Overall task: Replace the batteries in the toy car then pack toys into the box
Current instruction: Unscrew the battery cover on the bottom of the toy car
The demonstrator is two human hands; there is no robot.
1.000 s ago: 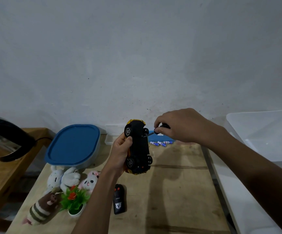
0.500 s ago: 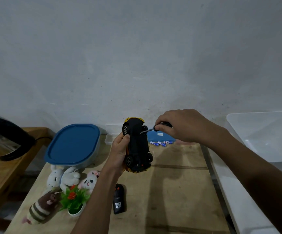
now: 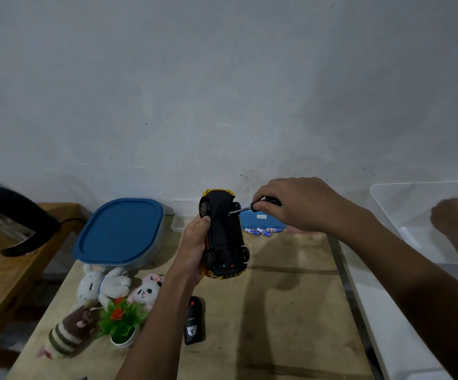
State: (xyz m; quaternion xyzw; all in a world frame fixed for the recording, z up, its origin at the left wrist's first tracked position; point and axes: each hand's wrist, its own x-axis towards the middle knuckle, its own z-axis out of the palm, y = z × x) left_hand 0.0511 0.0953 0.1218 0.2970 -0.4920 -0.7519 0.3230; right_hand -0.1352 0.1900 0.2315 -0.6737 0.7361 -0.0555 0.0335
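Batteries (image 3: 260, 231) lie behind car (image 3: 223, 237).

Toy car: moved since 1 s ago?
Yes. The toy car now sits slightly higher against the blue lid, held up in the left hand.

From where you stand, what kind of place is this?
Probably a home corner used as a workspace: a wooden table against a plain wall, an electric kettle alongside, soft toys lying on it.

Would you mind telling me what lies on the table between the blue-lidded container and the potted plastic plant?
In the head view, two plush toys: a white rabbit and a pink-eared panda.
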